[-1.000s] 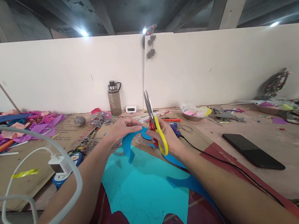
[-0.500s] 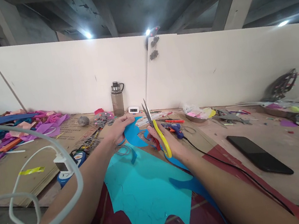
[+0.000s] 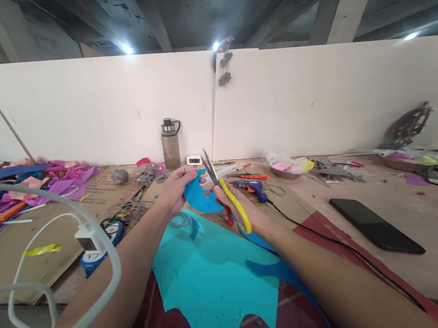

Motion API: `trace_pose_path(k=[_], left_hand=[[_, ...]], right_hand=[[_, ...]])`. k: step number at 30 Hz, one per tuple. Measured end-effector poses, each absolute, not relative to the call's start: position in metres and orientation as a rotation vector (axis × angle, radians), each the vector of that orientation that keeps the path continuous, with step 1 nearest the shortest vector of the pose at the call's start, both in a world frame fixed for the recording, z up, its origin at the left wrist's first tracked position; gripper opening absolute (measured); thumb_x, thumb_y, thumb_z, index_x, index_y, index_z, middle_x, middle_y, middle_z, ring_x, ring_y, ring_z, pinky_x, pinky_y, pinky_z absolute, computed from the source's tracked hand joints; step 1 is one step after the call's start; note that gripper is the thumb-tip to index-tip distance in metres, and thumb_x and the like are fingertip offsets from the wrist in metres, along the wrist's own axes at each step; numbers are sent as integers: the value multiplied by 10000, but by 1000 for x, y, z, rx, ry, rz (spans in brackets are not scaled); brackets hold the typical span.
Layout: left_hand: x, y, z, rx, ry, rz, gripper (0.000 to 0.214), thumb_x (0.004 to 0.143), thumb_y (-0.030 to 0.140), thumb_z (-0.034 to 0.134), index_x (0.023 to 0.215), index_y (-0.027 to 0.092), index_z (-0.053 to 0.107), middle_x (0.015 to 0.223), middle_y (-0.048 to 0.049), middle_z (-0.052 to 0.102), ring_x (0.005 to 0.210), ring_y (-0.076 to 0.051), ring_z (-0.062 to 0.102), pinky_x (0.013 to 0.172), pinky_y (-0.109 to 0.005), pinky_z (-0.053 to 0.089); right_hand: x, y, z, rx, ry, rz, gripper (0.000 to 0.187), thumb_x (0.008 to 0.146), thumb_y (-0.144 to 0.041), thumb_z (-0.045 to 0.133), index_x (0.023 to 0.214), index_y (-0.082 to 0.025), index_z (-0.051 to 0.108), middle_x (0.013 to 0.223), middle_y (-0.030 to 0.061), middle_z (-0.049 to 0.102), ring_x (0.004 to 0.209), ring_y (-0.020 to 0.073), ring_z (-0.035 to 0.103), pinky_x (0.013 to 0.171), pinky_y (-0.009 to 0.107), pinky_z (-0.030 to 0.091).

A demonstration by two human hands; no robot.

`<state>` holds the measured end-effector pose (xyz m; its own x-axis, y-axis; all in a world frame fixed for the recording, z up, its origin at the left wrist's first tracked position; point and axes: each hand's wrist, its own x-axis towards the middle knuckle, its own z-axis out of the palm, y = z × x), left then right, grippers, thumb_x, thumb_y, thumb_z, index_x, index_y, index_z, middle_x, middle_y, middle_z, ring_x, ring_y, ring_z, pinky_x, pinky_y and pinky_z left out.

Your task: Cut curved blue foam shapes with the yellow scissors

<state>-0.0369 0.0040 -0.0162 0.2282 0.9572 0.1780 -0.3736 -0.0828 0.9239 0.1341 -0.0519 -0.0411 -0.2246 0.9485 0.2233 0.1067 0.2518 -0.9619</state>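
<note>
Pinched in my left hand (image 3: 177, 188) is a blue cut-out piece (image 3: 199, 195) of sheet material with curved edges. My right hand (image 3: 245, 206) grips scissors (image 3: 235, 197) with yellow and red handles. Their blades point up and away, slightly apart, close to the right edge of the blue piece. Below both hands lies a turquoise sheet (image 3: 215, 279) with scalloped cut edges and faint drawn outlines. A darker blue strip (image 3: 278, 267) runs beneath my right forearm.
A glue gun (image 3: 256, 190) lies right of my hands, its black cord running toward me. Farther right is a black phone (image 3: 376, 225). A bottle (image 3: 170, 145) and small clock (image 3: 194, 160) stand by the white partition (image 3: 91, 111). A white cable (image 3: 108, 246) loops at left near a power strip (image 3: 104, 252).
The scissors have tilted a little to the left, with their blades closer together. The blue piece in my left hand has turned slightly. The view has shifted a little.
</note>
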Motion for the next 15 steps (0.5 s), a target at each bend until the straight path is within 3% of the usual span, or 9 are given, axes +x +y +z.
trace_pose_path(k=[15], left_hand=[[-36,7,-23,1184,678,1274,334,645,345,842,712,182,558,698,-27,700,667,-156,663,652,-284,531]], right_hand=[[133,-50,-46,-924,-1445,1122,449,815,-670,638,913,-235,592,637,-49,501,397,86,394,347,227,321]])
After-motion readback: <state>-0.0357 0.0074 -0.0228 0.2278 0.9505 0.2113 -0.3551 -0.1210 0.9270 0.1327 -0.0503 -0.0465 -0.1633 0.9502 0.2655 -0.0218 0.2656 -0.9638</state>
